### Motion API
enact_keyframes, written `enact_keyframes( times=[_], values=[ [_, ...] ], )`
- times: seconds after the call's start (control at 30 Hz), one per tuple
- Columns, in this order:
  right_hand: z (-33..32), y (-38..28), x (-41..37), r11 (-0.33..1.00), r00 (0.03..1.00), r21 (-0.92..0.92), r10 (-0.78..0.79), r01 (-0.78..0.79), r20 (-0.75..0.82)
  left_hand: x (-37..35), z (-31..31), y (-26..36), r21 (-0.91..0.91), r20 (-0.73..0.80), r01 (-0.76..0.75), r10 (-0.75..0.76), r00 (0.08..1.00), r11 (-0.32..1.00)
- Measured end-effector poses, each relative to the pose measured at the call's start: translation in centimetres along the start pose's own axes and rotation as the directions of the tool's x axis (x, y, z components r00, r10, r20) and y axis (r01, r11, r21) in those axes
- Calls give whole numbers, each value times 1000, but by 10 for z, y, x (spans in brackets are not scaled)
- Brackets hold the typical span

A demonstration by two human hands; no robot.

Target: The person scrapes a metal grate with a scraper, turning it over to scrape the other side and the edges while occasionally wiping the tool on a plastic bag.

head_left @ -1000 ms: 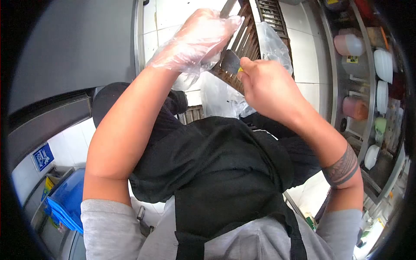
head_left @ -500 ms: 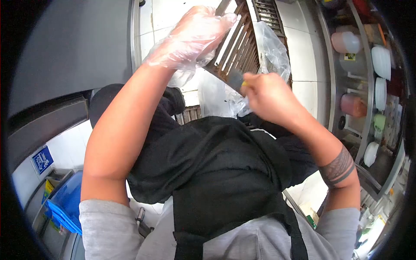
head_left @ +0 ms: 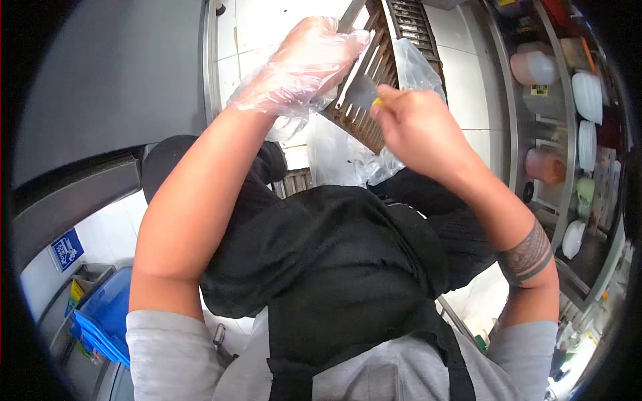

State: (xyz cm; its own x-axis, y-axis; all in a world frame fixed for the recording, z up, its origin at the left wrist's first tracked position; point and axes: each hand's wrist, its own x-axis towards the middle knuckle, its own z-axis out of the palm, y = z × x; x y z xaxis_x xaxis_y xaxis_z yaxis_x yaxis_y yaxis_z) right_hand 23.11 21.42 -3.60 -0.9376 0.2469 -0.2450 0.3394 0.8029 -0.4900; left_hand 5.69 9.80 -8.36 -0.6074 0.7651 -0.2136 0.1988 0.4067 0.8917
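Observation:
My left hand (head_left: 313,63), in a clear plastic glove, is closed on the side of a dirty slatted metal grate (head_left: 361,127), which is held at a slant. Bare and closed, my right hand (head_left: 421,127) grips a scraper (head_left: 361,90) with a flat grey blade and a bit of yellow at the handle. The blade lies over the slats, just right of the gloved fingers. Clear plastic bags (head_left: 334,157) lie beneath and beside the grate.
A floor drain grating (head_left: 416,23) runs behind the plastic. At the right, metal shelves (head_left: 572,144) hold containers and white dishes (head_left: 588,93). Blue trays (head_left: 107,314) are at the lower left, below a large dark grey surface (head_left: 107,73).
My right hand and the scraper have moved up along the grate. The grate has shifted slightly, with more of its lower end showing. My left hand has moved slightly right and down.

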Motion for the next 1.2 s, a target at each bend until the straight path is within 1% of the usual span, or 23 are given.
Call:
enact_keyframes(
  times=[0.03,0.1,0.13,0.17,0.23,0.3,0.37,0.4,0.43,0.5,0.63,0.7,0.73,0.77,0.83,0.9,0.93,0.97,1.03,1.07,1.1,1.17,1.2],
  values=[
    [3,-1,-3,1000,1000,-2,-3,3,3,-1,0,1,-76,-1,-18,18,1000,997],
    [10,-1,-9,995,995,-28,-98,99,26,-5,-6,4,-62,82,38,-33,996,997],
    [9,6,-6,991,991,-16,-135,135,-4,-5,-1,5,-54,-2,4,-4,1000,999],
    [12,5,-6,989,989,-20,-148,148,-22,-2,-2,5,18,-10,-14,14,1000,1000],
    [18,2,-16,994,994,10,-109,109,-8,-4,-2,5,-4,4,-59,59,998,998],
    [13,5,-11,994,994,-8,-108,108,6,-7,-4,8,-115,65,33,-25,998,993],
    [12,4,-13,1000,999,14,-24,23,24,-2,1,6,-127,47,6,0,999,992],
    [21,4,-20,995,994,-15,-94,95,53,-2,3,3,-174,42,23,-16,999,985],
    [19,4,-19,994,994,-19,-104,105,39,-4,-1,6,-81,22,0,1,1000,997],
    [15,4,-19,991,992,60,-123,121,32,-5,-2,10,-122,78,69,-59,995,990],
    [19,1,-17,999,999,-11,-38,38,-10,-3,1,10,-67,-5,16,-17,1000,998],
    [12,0,-19,996,994,4,-90,90,65,-5,0,12,-140,61,80,-72,995,987],
    [15,4,-15,997,996,-7,-75,75,-53,-4,-2,17,-138,65,77,-69,995,987],
    [18,5,-17,997,996,-3,-72,72,-49,-4,-5,22,-85,62,73,-68,996,994],
    [25,-1,-23,996,997,38,-81,81,0,-3,-3,16,-33,67,91,-89,994,995],
    [20,-2,-19,988,997,151,10,-21,76,-1,5,-3,-177,20,40,-37,999,983],
    [30,8,-18,974,1000,224,-18,19,-6,-3,-2,6,-77,48,67,-63,997,995],
    [40,14,-20,954,996,296,-31,55,-84,0,0,0,-140,31,27,-23,999,990],
    [46,25,-21,857,980,478,149,-194,131,2,-1,-12,-170,49,-22,31,998,985],
    [52,26,-24,750,954,590,210,-299,216,5,-3,-17,-154,66,-22,32,997,988],
    [66,32,-25,616,955,730,190,-296,227,7,-3,-21,-184,91,-34,51,995,982],
    [75,28,-28,401,949,864,206,-304,239,6,1,-17,-194,81,-3,19,997,981],
    [79,31,-31,386,947,869,211,-310,244,5,1,-15,-191,71,-38,52,996,981]
  ],
)
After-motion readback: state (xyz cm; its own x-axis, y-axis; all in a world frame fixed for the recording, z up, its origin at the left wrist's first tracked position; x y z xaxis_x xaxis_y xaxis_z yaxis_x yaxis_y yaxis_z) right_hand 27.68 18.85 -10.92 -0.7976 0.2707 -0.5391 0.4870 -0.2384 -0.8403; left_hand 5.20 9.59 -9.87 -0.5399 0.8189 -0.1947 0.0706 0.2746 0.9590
